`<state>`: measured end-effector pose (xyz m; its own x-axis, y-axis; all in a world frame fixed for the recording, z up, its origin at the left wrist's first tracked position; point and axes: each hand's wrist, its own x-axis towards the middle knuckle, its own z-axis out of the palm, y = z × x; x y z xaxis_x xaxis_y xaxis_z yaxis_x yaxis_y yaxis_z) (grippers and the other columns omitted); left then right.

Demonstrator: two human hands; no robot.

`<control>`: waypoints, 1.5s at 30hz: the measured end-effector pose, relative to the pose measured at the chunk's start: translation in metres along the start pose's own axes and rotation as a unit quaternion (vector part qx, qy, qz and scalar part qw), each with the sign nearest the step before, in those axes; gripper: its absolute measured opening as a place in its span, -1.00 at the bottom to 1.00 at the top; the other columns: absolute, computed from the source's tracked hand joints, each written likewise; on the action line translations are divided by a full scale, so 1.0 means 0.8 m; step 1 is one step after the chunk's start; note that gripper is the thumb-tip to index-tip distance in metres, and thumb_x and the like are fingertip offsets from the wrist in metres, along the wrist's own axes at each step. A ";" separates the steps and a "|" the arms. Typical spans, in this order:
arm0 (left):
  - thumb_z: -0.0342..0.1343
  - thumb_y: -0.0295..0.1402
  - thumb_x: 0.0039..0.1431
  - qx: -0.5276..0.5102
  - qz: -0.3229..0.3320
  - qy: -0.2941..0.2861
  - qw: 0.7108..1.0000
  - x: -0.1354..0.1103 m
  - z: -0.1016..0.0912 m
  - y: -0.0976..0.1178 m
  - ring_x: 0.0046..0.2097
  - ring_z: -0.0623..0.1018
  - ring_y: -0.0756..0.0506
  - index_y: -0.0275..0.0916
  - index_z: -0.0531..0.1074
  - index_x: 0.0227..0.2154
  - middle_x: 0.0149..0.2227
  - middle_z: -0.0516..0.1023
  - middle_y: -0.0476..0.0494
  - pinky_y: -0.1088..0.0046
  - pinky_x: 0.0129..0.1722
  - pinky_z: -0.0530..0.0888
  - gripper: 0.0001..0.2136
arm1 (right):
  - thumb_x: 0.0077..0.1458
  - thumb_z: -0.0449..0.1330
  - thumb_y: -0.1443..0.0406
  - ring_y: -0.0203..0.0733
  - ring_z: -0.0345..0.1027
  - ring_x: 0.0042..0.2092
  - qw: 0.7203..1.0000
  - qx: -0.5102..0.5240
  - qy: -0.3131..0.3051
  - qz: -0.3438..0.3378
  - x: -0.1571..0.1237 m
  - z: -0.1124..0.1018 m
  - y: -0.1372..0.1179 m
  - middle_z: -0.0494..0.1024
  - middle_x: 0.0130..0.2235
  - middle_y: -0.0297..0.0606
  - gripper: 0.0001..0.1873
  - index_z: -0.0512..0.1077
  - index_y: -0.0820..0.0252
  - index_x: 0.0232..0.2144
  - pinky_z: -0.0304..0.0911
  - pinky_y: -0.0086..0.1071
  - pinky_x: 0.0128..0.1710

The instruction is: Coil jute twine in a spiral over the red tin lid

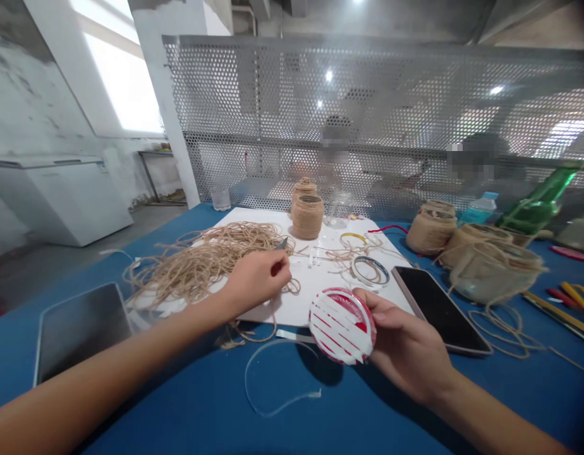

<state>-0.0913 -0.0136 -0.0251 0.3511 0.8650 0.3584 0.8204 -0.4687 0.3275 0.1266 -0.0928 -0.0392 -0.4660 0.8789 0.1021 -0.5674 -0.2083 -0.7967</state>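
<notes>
Pinching red-and-white lid (340, 325) by edge in right hand (410, 347), near smartphone (441, 309). With left hand (258, 278) curled beside jute twine (192, 265); cannot tell if gripping.

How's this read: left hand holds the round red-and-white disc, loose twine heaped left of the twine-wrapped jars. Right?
Wrong hand: the head view shows the round red-and-white disc in the right hand, not the left hand. The loose twine is heaped left of the twine-wrapped jars, as you said.
</notes>
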 end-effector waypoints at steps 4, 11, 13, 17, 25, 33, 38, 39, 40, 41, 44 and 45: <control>0.00 -0.30 0.02 0.079 -0.029 0.007 0.996 0.009 -0.005 -0.019 -0.54 0.29 -0.01 -0.25 0.26 -0.67 -0.64 0.34 -0.02 0.50 -0.54 0.03 -0.78 | -0.04 0.06 0.34 -0.30 0.10 -0.47 1.000 -0.009 0.003 0.004 0.000 -0.002 -0.001 0.27 -0.50 -0.30 -0.90 0.36 0.23 -0.51 0.10 -0.41 -0.43; -0.02 -0.32 0.11 0.079 0.086 0.044 0.992 -0.013 -0.015 0.019 -0.28 0.41 -0.07 -0.21 0.35 -0.33 -0.33 0.45 -0.07 0.49 -0.40 0.20 -0.88 | -0.03 0.12 0.26 -0.28 0.11 -0.46 0.996 -0.080 0.032 -0.002 0.002 0.002 0.000 0.26 -0.50 -0.32 -0.87 0.30 0.21 -0.53 0.10 -0.38 -0.42; -0.05 -0.36 0.16 -0.002 0.149 0.035 0.988 -0.025 -0.012 0.037 -0.34 0.40 -0.02 -0.22 0.35 -0.38 -0.40 0.43 -0.02 0.50 -0.36 0.25 -0.89 | -0.03 0.14 0.24 -0.27 0.12 -0.46 0.993 -0.111 0.036 -0.005 0.003 0.002 0.003 0.26 -0.50 -0.32 -0.84 0.29 0.20 -0.53 0.10 -0.38 -0.42; -0.01 -0.39 0.15 -0.110 0.176 -0.009 0.978 -0.046 0.000 0.060 -0.42 0.37 0.02 -0.24 0.36 -0.47 -0.48 0.43 0.02 0.53 -0.39 0.25 -0.88 | 0.02 0.14 0.26 -0.30 0.15 -0.43 0.989 -0.146 0.014 -0.002 0.002 -0.003 0.012 0.31 -0.48 -0.34 -0.87 0.30 0.20 -0.48 0.09 -0.42 -0.40; 0.04 -0.44 0.05 -0.149 0.168 -0.015 0.974 -0.055 0.012 0.066 -0.45 0.36 0.03 -0.24 0.35 -0.51 -0.51 0.40 0.03 0.54 -0.42 0.24 -0.93 | 0.14 0.08 0.20 -0.28 0.16 -0.34 0.974 -0.225 -0.023 -0.014 -0.002 -0.016 0.027 0.32 -0.39 -0.34 -0.83 0.30 0.18 -0.39 0.08 -0.39 -0.30; 0.06 -0.45 0.01 -0.149 0.157 -0.003 0.976 -0.057 0.013 0.068 -0.45 0.37 0.03 -0.23 0.32 -0.54 -0.52 0.41 0.04 0.56 -0.42 0.25 -0.93 | 0.18 0.04 0.18 -0.24 0.15 -0.28 0.961 -0.275 -0.021 -0.022 -0.005 -0.016 0.029 0.31 -0.33 -0.30 -0.82 0.30 0.18 -0.34 0.08 -0.36 -0.24; 0.05 -0.48 0.01 -0.134 0.173 0.024 0.975 -0.059 0.013 0.070 -0.45 0.39 0.03 -0.23 0.33 -0.54 -0.52 0.43 0.03 0.56 -0.41 0.28 -0.93 | 0.20 0.03 0.17 -0.25 0.11 -0.27 0.953 -0.299 -0.015 -0.041 -0.007 -0.014 0.030 0.27 -0.35 -0.32 -0.81 0.30 0.16 -0.34 0.07 -0.36 -0.21; 0.05 -0.48 0.02 -0.132 0.179 0.027 0.975 -0.059 0.013 0.070 -0.45 0.39 0.03 -0.23 0.34 -0.54 -0.52 0.44 0.03 0.56 -0.40 0.28 -0.92 | 0.21 0.02 0.18 -0.26 0.10 -0.28 0.952 -0.303 -0.014 -0.044 -0.008 -0.014 0.030 0.26 -0.35 -0.32 -0.82 0.30 0.16 -0.34 0.07 -0.37 -0.22; 0.05 -0.48 0.03 -0.129 0.185 0.028 0.974 -0.059 0.012 0.070 -0.45 0.39 0.03 -0.24 0.34 -0.53 -0.51 0.44 0.03 0.56 -0.40 0.29 -0.92 | 0.21 0.01 0.18 -0.27 0.09 -0.28 0.951 -0.306 -0.014 -0.046 -0.008 -0.013 0.030 0.25 -0.36 -0.33 -0.82 0.30 0.16 -0.34 0.06 -0.38 -0.23; 0.05 -0.48 0.04 -0.126 0.190 0.029 0.973 -0.058 0.012 0.069 -0.45 0.39 0.03 -0.24 0.34 -0.53 -0.51 0.44 0.02 0.55 -0.40 0.29 -0.92 | 0.22 0.01 0.19 -0.27 0.09 -0.29 0.950 -0.309 -0.014 -0.046 -0.009 -0.013 0.030 0.24 -0.36 -0.34 -0.82 0.30 0.16 -0.34 0.06 -0.39 -0.24; 0.03 -0.46 0.08 -0.111 0.205 0.024 0.972 -0.056 0.009 0.068 -0.44 0.40 0.02 -0.25 0.36 -0.52 -0.50 0.45 0.00 0.54 -0.39 0.31 -0.90 | 0.22 0.01 0.19 -0.28 0.08 -0.31 0.949 -0.312 -0.014 -0.049 -0.010 -0.013 0.030 0.24 -0.37 -0.35 -0.82 0.29 0.15 -0.34 0.05 -0.41 -0.27; 0.03 -0.45 0.10 -0.105 0.208 0.021 0.972 -0.056 0.008 0.068 -0.43 0.41 0.01 -0.26 0.36 -0.51 -0.49 0.46 -0.02 0.53 -0.38 0.32 -0.89 | 0.22 0.01 0.19 -0.28 0.08 -0.31 0.949 -0.311 -0.013 -0.052 -0.010 -0.012 0.030 0.24 -0.37 -0.36 -0.82 0.29 0.14 -0.34 0.05 -0.41 -0.27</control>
<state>-0.0595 -0.0762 -0.0292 0.6110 0.5862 0.5320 0.4995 -0.8069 0.3154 0.1235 -0.1009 -0.0653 -0.4511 0.8681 0.2069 -0.1040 0.1791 -0.9783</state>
